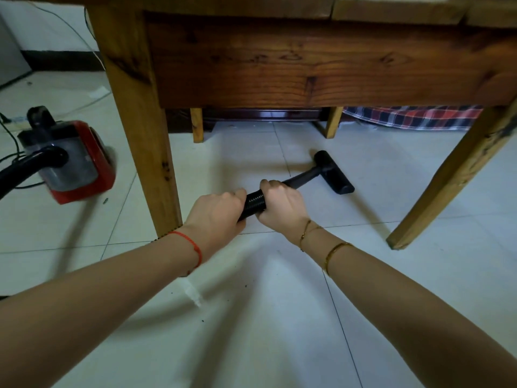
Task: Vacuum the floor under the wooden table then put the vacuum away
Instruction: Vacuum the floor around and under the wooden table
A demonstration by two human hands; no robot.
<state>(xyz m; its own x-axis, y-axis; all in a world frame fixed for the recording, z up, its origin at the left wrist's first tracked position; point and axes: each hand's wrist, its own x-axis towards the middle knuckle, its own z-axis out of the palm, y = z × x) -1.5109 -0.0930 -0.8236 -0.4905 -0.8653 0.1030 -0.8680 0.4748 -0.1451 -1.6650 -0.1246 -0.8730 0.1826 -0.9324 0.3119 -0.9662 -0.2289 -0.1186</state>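
My fingers [275,186] on the right hand [282,204] are curled over the black ribbed hose [255,201] where it meets the wand [302,177], and my left hand [216,212] grips the same hose just behind, the two hands almost touching. A red string bracelet [193,247] sits on my left wrist, thin gold bangles [333,252] on my right. The wand slants forward and to the right, ending in the black floor nozzle [334,173], which lies flat on the white tiled floor [251,331] under the wooden desk [307,63], between its near left leg [142,130] and near right leg [447,180]. The red canister vacuum [70,163] stands on the floor to the left, outside the left leg, with the black hose plugged into its front and thin cords [11,141] trailing beside it. Dark crumbs [246,285] speckle the tiles between my forearms. Behind the desk, low against the floor, hangs a red-and-blue plaid cloth [414,117], and two short pale wooden legs [197,124] stand in front of dark furniture
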